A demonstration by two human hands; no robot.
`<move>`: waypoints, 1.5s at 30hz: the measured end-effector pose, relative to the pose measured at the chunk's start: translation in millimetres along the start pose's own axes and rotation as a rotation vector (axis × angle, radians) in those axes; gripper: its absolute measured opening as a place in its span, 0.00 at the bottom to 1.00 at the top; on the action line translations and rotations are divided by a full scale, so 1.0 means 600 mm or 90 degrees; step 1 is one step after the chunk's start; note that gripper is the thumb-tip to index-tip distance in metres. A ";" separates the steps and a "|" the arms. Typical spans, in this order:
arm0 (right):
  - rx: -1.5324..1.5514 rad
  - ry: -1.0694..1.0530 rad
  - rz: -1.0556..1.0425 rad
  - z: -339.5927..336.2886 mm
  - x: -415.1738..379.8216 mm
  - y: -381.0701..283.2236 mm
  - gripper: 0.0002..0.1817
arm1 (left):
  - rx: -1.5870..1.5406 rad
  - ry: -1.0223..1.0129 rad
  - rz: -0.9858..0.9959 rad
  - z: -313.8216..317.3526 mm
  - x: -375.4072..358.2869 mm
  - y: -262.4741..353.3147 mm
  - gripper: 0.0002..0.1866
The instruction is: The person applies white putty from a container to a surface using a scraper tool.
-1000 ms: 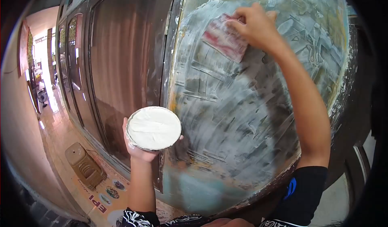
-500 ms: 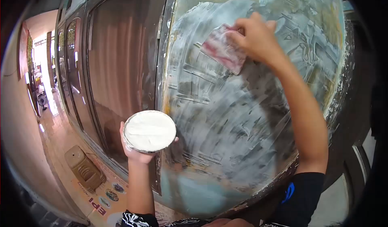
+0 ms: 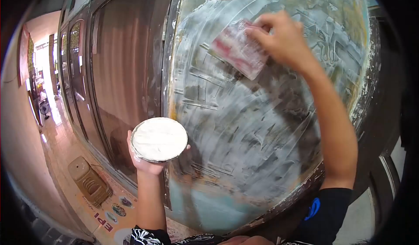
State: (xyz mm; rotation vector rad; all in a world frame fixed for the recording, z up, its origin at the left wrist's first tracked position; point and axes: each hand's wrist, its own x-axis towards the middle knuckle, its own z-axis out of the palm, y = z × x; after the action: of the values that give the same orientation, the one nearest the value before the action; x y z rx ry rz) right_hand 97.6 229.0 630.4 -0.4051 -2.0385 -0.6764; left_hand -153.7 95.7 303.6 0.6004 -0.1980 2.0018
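My left hand (image 3: 150, 164) is wrapped round a tub of white putty (image 3: 159, 139) from below, holding it upright at the left of the wall panel. The putty fills it nearly to the rim. My right hand (image 3: 281, 37) pinches a flat red spreader (image 3: 241, 48) by its upper right edge. White smears cover much of its face. The blade is held against or very close to the wall panel (image 3: 257, 136); contact cannot be made out. Greyish-white streaks and ridges of putty cover the panel, with bare blue-green paint showing at its bottom.
Dark wooden doors with a curtained pane (image 3: 124, 66) run along the left. A brown plastic stool (image 3: 88, 181) lies on the floor beside a printed banner (image 3: 114, 214). Further off, a fan (image 3: 44, 108) stands in a bright corridor. Dark door frames border the panel at right.
My view has shifted slightly, so the panel sits further left. The spreader has turned a little and shows more of its face. My left hand still holds the tub.
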 end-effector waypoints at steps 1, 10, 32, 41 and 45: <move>-0.064 0.044 -0.025 0.015 -0.003 0.011 0.16 | 0.009 0.027 0.002 0.000 0.001 -0.005 0.40; 0.162 0.122 0.188 -0.196 0.051 0.243 0.18 | -0.039 0.079 0.050 -0.012 -0.021 0.030 0.40; 0.125 -0.047 0.063 -0.070 0.005 0.063 0.18 | 0.039 0.082 0.039 -0.012 -0.017 -0.004 0.43; 0.006 0.184 0.241 -0.245 0.043 0.281 0.22 | 0.026 0.079 0.035 -0.020 -0.011 -0.007 0.41; 0.157 0.115 0.139 -0.200 0.029 0.163 0.18 | 0.011 0.065 0.034 -0.030 -0.018 -0.005 0.41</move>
State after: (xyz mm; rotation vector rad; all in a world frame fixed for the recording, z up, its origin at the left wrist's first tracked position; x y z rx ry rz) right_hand 220.6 234.4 726.2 -0.3991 -1.8452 -0.3116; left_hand -152.9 95.3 282.6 0.5070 -0.1360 2.0819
